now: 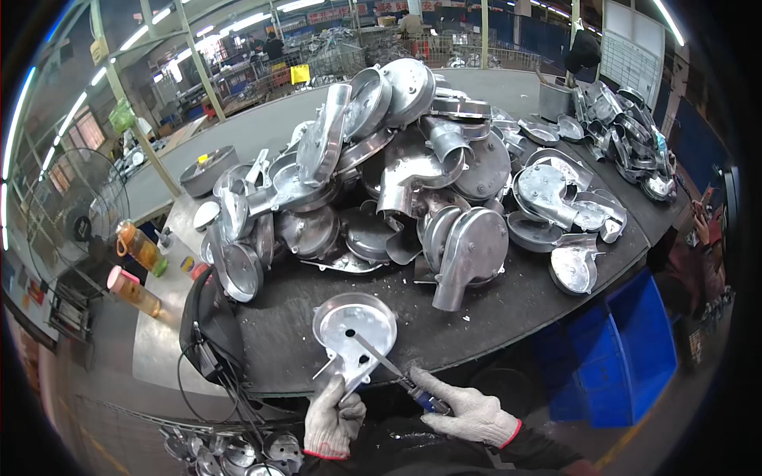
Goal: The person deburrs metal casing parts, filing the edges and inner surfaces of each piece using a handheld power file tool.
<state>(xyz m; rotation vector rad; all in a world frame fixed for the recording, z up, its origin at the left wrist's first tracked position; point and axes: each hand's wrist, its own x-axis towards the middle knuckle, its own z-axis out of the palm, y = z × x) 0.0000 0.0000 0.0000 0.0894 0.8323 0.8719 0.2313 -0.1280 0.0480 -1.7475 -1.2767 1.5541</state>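
Observation:
At the table's front edge lies a shiny cast metal housing (371, 319), round and shallow like a dish, its open side up. There is a dark hole near its middle and another by its neck. My left hand (333, 422), in a white knitted glove with a red cuff, pinches the neck end nearest me. My gloved right hand (468, 412) is closed round the blue handle of a slim file (429, 400). The forefinger stretches along the handle. The file's grey blade slants up and left across the housing, its tip at the middle hole.
A tall heap of similar metal housings (405, 170) covers the dark table (294, 361) beyond my hands. Blue bins (611, 357) stand at the right. Two drink bottles (133, 291) and a black bag (213, 317) are at the left. More metal parts (238, 454) lie below the table.

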